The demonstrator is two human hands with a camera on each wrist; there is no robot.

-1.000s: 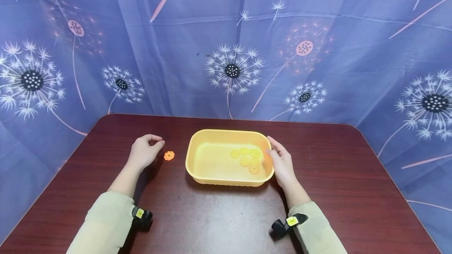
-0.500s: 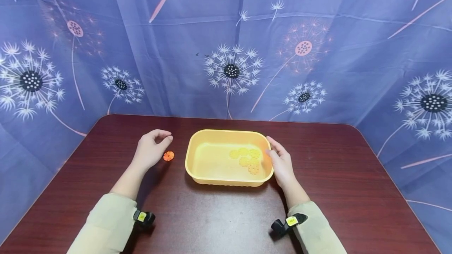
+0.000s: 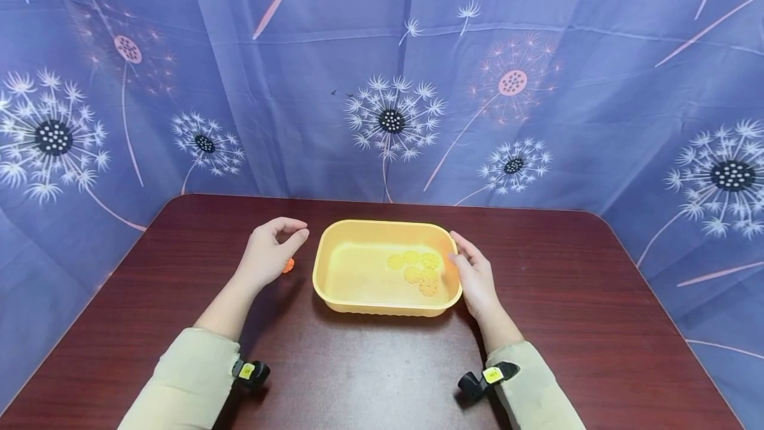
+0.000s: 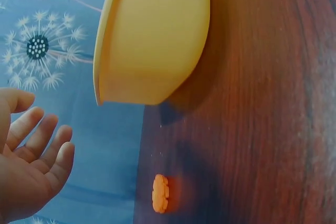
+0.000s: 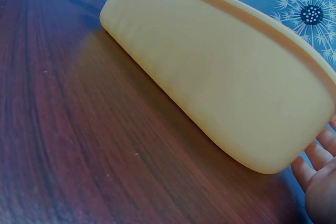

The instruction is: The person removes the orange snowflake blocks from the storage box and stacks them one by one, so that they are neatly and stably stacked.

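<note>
While one end of the yellow basin (image 3: 382,308) is gripped by the right hand (image 3: 477,281), thumb over the rim and fingers along the outside, the left hand (image 3: 267,256) is held up above the wooden table (image 3: 382,370), a bit short of the basin's other end. That left one is kept pretty loose: thumb and index tips are brought close together with a small gap, the other fingers are softly bent and fanned, and nothing can be seen held in it.

An orange disc (image 4: 160,193), flower-shaped, can be spotted lying on the table just below the left hand. It's partly covered by that hand in the head view, but in the left wrist view it's seen edge-on, well clear of the fingers. Some paler discs (image 3: 412,275), yellow to light orange, are bunched on the basin floor near the right hand's thumb; they're too washed out to be counted for sure.

Behind each hand, a black gadget (image 3: 491,375) is strapped over a pale green sleeve (image 3: 185,373). Beyond both hands, the table is backed by a blue curtain (image 3: 286,98) printed with dandelions.
</note>
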